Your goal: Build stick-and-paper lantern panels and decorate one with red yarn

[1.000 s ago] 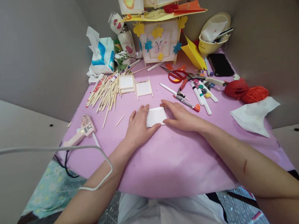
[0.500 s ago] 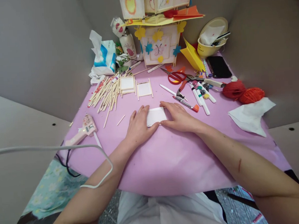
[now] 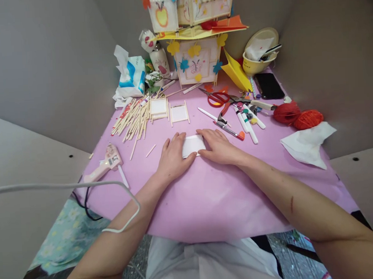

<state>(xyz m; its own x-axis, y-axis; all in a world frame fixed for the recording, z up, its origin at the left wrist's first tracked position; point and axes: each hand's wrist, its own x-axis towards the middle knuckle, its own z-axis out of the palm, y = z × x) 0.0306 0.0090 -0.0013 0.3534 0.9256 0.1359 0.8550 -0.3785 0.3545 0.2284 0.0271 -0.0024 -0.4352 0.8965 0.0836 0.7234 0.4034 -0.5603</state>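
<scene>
A small white paper panel [image 3: 193, 146] lies near the middle of the pink-covered table [image 3: 205, 201]. My left hand [image 3: 174, 157] is curved around its left side, thumb at the lower edge. From the opposite side my right hand [image 3: 218, 148] holds the panel, fingers at the top corner and thumb at the bottom. Both hands rest on the table. Their palms and fingers cover the panel's side edges. Just beyond are two small stick frames with white panels, a left one [image 3: 158, 108] and a right one [image 3: 179, 113].
Loose wooden sticks [image 3: 134, 121] lie back left, a pink glue gun [image 3: 109, 160] nearer. A white cable [image 3: 67, 185] crosses my left forearm. Red-handled scissors [image 3: 218, 98], markers [image 3: 250, 128], red yarn [image 3: 307, 119] and a tissue [image 3: 310, 143] lie right. A decorated stick house [image 3: 197, 59] stands behind.
The view has shifted slightly, so the background sits a little lower and the right-side items further left. Both hands stay on the white paper panel, with hardly any movement.
</scene>
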